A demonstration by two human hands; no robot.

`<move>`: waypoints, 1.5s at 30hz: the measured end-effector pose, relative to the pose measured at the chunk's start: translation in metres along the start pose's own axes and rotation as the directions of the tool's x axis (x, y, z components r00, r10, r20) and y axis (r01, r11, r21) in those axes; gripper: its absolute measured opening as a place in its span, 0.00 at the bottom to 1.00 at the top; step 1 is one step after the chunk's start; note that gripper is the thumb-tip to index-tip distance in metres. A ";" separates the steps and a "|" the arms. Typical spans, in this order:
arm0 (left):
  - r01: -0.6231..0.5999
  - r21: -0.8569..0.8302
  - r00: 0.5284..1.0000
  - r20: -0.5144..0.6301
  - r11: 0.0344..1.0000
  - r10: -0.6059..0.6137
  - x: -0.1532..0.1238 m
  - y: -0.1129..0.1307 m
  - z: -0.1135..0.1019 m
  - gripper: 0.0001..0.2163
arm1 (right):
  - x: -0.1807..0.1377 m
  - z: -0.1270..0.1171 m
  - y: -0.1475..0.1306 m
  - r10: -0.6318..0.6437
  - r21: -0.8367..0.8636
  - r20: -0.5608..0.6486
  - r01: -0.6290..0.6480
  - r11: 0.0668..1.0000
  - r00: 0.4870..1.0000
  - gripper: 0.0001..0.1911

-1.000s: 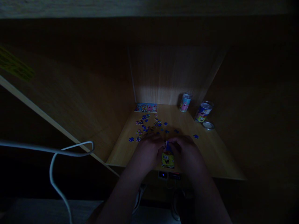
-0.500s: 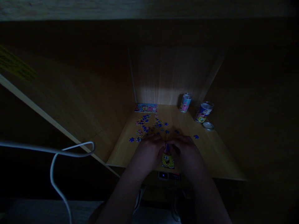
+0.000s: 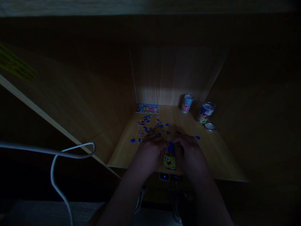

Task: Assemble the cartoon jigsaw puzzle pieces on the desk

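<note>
The scene is very dim. My left hand and my right hand rest close together on a wooden desk, near its front edge. Between them lies a partly joined jigsaw section, yellow cartoon print below and blue above. The fingers of both hands curl in and press on the blue top part of that section. Several loose blue puzzle pieces are scattered on the desk just beyond my hands.
A printed picture card lies at the back left of the desk. Two small printed tins stand at the back right, with a round lid beside them. Wooden panels enclose the desk. A white cable loops at left.
My hands have drawn slightly apart at the fingertips, and more of the blue top of the puzzle section shows between them.
</note>
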State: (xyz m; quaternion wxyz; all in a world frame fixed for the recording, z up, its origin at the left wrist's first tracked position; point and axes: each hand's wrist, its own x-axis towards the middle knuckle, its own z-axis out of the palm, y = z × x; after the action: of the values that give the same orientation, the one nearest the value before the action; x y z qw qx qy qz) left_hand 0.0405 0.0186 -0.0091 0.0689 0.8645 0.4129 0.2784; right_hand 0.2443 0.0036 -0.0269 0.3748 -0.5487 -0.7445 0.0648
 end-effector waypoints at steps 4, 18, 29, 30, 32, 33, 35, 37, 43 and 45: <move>0.005 0.021 1.000 0.006 1.000 -0.005 0.000 0.001 0.000 0.11 | -0.001 0.000 0.001 0.023 -0.005 -0.023 -0.023 1.000 0.999 0.13; -0.021 0.063 1.000 0.002 0.998 0.020 0.000 -0.001 0.002 0.11 | -0.001 0.002 0.000 -0.020 -0.121 0.105 0.032 0.992 0.994 0.16; -0.016 0.098 1.000 0.016 0.995 0.015 0.002 0.006 0.000 0.10 | -0.001 0.005 0.006 -0.034 -0.142 0.114 0.050 0.989 0.993 0.17; -0.015 0.099 1.000 0.017 0.995 0.014 0.002 0.006 0.000 0.10 | -0.001 0.005 0.006 -0.033 -0.147 0.113 0.050 0.988 0.993 0.16; -0.019 0.104 1.000 0.019 0.994 0.017 0.002 0.006 0.000 0.10 | -0.001 0.004 0.005 -0.027 -0.161 0.114 0.045 0.986 0.993 0.16; -0.021 0.107 1.000 0.021 0.994 0.019 0.002 0.006 0.000 0.11 | -0.001 0.003 0.004 -0.023 -0.165 0.118 0.043 0.985 0.993 0.16; -0.021 0.113 1.000 0.025 0.993 0.018 0.003 0.006 0.000 0.10 | 0.000 0.001 0.001 -0.005 -0.169 0.114 0.025 0.985 0.993 0.16; -0.021 0.120 1.000 0.022 0.992 0.019 0.003 0.006 0.000 0.10 | 0.000 0.000 -0.001 0.004 -0.160 0.120 0.015 0.987 0.993 0.16; -0.040 0.138 0.999 0.037 0.990 0.035 0.003 0.005 0.001 0.10 | 0.000 -0.001 -0.002 0.008 -0.158 0.133 0.013 0.987 0.991 0.16; -0.036 0.136 0.999 0.043 0.990 0.030 0.003 0.005 0.001 0.10 | 0.001 -0.002 -0.002 0.014 -0.154 0.130 0.006 0.988 0.991 0.16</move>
State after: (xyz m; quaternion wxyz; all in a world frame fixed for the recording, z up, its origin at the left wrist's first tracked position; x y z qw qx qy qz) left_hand 0.0462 0.0174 -0.0073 0.0131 0.8793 0.4153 0.2329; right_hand 0.2439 0.0029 -0.0246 0.2816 -0.5720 -0.7692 0.0435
